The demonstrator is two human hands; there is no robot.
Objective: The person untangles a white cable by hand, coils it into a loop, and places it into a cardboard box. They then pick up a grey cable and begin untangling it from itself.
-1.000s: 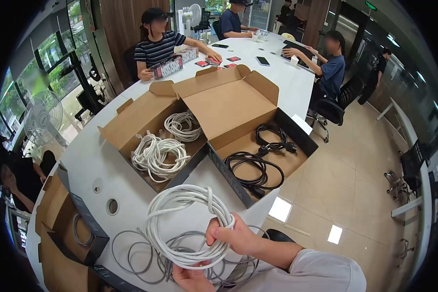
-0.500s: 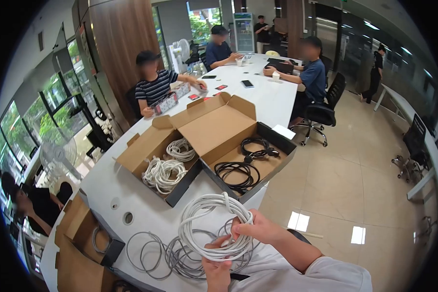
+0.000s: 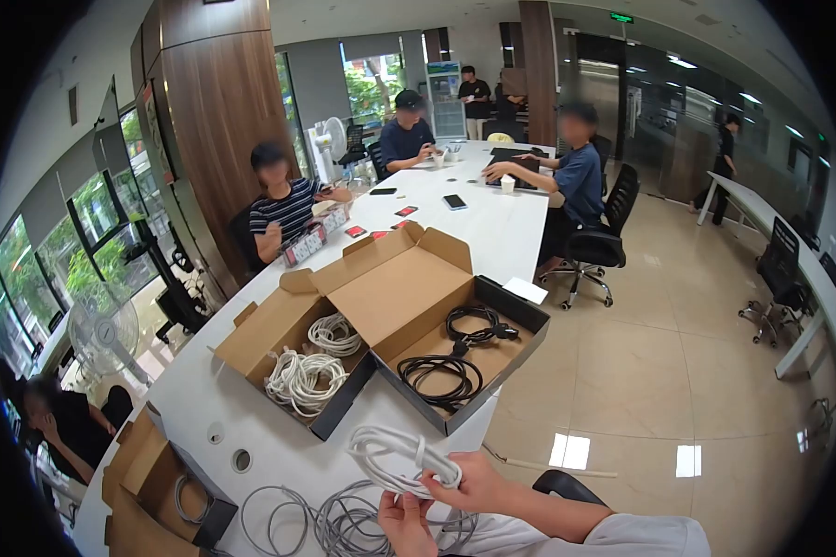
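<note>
A coil of white cable (image 3: 387,457) is held up over the near edge of the table, tilted so its loops look flattened. My right hand (image 3: 471,481) is closed round the coil's right side. Just below, my left hand (image 3: 405,525) has its fingers curled against the lower loops; part of its grip is hidden. Grey cable (image 3: 339,522) lies in loose loops on the table beneath and left of my hands.
Beyond the coil, one open cardboard box (image 3: 320,422) contains white cable coils (image 3: 306,379), another (image 3: 448,422) black cables (image 3: 441,381). A third box (image 3: 218,520) with grey cable stands at left. Several people sit round the white table (image 3: 195,376).
The white coil has tipped from facing me to a flatter angle, and both hands turned with it. My view has lifted a little. The seated person in stripes has drawn a hand back.
</note>
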